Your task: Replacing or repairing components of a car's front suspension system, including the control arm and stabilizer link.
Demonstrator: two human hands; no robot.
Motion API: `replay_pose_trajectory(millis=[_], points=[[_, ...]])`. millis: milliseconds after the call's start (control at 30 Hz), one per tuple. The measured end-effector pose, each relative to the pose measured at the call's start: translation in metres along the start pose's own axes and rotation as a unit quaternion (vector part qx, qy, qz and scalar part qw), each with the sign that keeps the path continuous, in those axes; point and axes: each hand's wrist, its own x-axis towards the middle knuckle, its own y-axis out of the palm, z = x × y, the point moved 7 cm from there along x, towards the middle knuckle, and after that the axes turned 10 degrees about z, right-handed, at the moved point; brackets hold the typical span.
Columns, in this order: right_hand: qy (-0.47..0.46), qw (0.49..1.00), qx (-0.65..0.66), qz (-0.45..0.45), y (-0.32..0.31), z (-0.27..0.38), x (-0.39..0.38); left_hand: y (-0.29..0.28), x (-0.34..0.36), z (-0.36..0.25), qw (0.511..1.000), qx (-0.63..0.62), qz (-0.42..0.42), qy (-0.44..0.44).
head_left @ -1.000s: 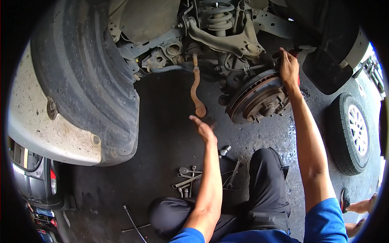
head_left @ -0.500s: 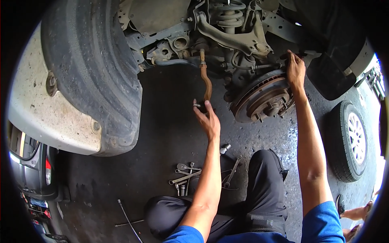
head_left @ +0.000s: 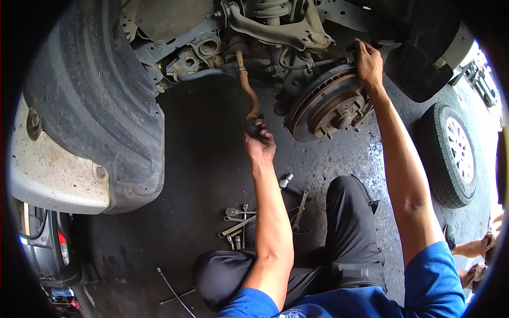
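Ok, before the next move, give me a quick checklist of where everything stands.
1. Left hand on the rusty rod: ok, fingers curled at its lower end.
2. Rod's lower end apart from the brake disc: ok, a gap shows between them.
3. Right hand has a secure hold: cannot tell; it is at the disc's upper edge, but what it grips is hidden.
4. Wheel off the disc: ok, it is on the floor to the right.
5. Wrenches put away: not ok, they lie on the floor.
6. Bystander's legs away from both hands: ok, at the right edge.
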Motion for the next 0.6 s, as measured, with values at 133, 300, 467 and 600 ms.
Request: replay_pose_trajectory(millis=[133, 300, 467, 600], points=[[0.014, 1.0, -0.005, -0.015, -0.011, -0.007, -0.003, -0.003, -0.019, 0.002, 0.994, -0.063, -0.086, -0.027], [-0.193, 0.964, -0.169, -0.076, -0.016, 0.026, -0.009, 0.053, -0.025, -0.039, 0.797, 0.514, 0.015, 0.318], [0.047, 0.998, 0.005, -0.034, -0.004, 0.016, -0.014, -0.014, -0.009, 0.006, 0.993, 0.068, -0.076, -0.061], [0.025, 0.997, 0.028, -0.07, -0.018, 0.02, -0.015, 0.015, -0.012, 0.015, 0.986, 0.157, -0.057, 0.007]])
